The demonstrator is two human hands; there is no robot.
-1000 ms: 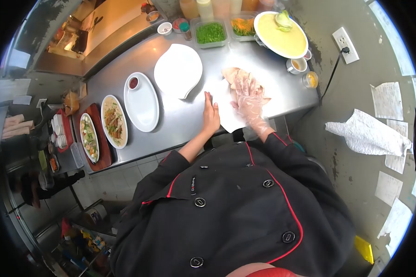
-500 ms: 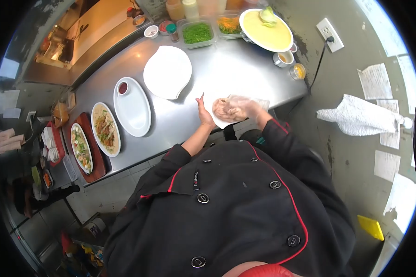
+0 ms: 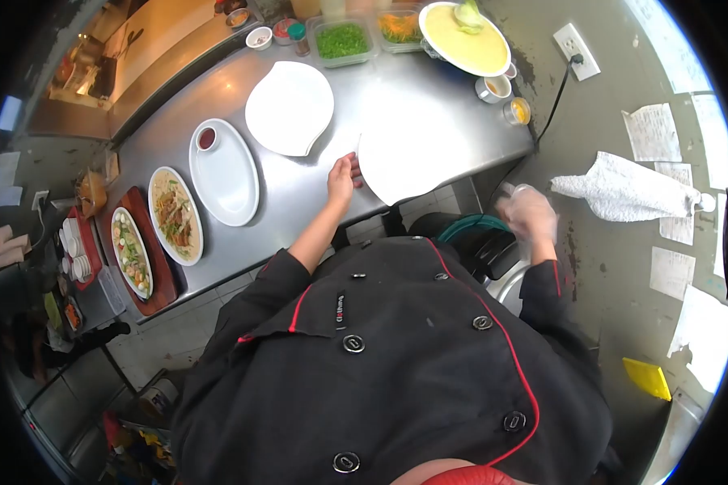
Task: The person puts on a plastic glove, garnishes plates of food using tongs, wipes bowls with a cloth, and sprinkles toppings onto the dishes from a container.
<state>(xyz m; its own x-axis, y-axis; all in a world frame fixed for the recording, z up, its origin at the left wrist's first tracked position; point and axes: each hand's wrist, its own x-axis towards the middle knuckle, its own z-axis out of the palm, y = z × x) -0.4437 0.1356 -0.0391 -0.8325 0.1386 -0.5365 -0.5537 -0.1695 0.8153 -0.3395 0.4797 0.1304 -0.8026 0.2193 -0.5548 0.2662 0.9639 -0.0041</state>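
Plate point(image 3: 400, 162) sits at the front edge of the counter point(image 3: 287, 194), left hand point(image 3: 342, 182) loosely open by its rim, gloved right hand point(image 3: 530, 212) well apart, contents unclear to me; I'd judge the plate stiff, slick, breakable, best gripped under opposite rims.

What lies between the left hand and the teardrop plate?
Nothing: in the head view, only bare counter shows between the left hand and the teardrop plate.
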